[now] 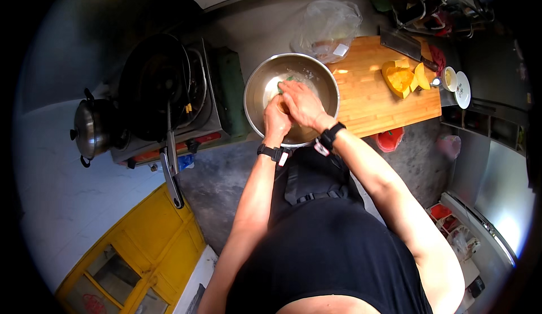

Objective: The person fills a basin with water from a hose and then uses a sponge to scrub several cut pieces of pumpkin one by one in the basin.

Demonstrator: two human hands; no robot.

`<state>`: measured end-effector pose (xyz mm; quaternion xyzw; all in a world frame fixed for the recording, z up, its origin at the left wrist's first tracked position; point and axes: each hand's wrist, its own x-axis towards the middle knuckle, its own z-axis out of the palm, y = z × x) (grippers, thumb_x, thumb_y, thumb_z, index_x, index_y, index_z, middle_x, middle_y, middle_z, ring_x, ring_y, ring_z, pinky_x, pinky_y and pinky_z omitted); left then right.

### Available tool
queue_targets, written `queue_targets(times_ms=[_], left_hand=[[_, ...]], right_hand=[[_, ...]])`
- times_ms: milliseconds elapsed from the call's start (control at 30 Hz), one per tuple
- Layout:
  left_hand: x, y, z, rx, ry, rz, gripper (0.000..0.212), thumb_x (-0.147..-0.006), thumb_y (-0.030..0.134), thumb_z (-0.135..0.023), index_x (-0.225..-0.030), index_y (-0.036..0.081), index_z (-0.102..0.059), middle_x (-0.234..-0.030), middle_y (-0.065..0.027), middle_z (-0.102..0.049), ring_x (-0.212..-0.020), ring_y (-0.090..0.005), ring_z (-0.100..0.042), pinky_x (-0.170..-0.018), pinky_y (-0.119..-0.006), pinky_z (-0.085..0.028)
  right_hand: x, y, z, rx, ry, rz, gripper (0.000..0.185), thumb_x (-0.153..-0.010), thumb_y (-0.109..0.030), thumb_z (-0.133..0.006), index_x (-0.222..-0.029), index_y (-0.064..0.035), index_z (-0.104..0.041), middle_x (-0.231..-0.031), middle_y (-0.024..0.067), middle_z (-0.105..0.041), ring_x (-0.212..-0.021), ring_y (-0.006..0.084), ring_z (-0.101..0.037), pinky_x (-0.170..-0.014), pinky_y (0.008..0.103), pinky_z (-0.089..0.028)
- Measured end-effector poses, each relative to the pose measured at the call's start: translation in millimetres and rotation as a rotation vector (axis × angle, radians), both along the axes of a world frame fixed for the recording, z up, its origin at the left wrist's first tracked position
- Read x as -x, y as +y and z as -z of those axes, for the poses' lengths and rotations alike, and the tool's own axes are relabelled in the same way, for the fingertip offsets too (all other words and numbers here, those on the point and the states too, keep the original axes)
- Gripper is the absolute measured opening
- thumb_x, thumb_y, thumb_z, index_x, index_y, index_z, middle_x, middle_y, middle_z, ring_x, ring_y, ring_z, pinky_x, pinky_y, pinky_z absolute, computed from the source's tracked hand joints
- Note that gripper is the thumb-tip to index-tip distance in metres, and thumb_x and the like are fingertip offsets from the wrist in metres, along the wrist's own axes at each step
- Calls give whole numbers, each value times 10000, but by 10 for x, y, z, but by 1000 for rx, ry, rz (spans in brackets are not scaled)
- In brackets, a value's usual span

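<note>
Both hands are inside a wide stainless steel bowl (259, 66) that appears to have water in its bottom. My left hand (277, 121) is cupped, its fingers mostly covered by the other hand. Over it lies my right hand (301, 102), palm down with the fingers close together. A small green piece (280, 87) shows at the fingertips; its kind is unclear. Something brownish shows between the hands, too covered to name. Whether either hand grips anything is hidden.
Right of the bowl, a wooden cutting board (364, 106) carries cut pumpkin (398, 79) and a cleaver (400, 45). A clear plastic bag (326, 26) stands behind. To the left are a black wok (148, 81) on a stove and a lidded steel pot (91, 123). Tongs (171, 174) overhang the stove's front.
</note>
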<state>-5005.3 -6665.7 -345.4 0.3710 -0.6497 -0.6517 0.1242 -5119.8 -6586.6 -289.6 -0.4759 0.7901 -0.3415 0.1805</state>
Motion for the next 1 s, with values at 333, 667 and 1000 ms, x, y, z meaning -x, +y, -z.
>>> queue_targets(times_ms=[333, 667, 1000], left_hand=[[180, 23, -629, 160, -152, 94, 621, -653, 153, -891, -1215, 32, -655, -1093, -132, -742, -1011, -233, -715, -881, -352, -552], [110, -98, -136, -221, 3, -36, 339, -919, 139, -655, -1224, -6, -627, -1091, -126, -721, -976, -198, -684, -856, -329, -555], [-44, -29, -441, 472, -381, 263, 823, -545, 302, -934, -1283, 80, -643, -1198, -201, -540, -1138, -350, -541, -1009, -415, -475]], right_hand=[[349, 239, 62, -78, -275, 226, 484, -1044, -337, -406, -1215, 44, -650, -1205, 269, -653, -1148, 445, -587, -1011, 466, -449], [-58, 84, -291, -9, 37, -13, 395, -998, -268, -471, -1286, -43, -622, -1387, 178, -573, -1249, 395, -512, -1078, 455, -421], [318, 328, -188, -483, -72, 233, 366, -981, -313, -509, -1029, 4, -685, -1080, 241, -690, -936, 411, -678, -885, 495, -531]])
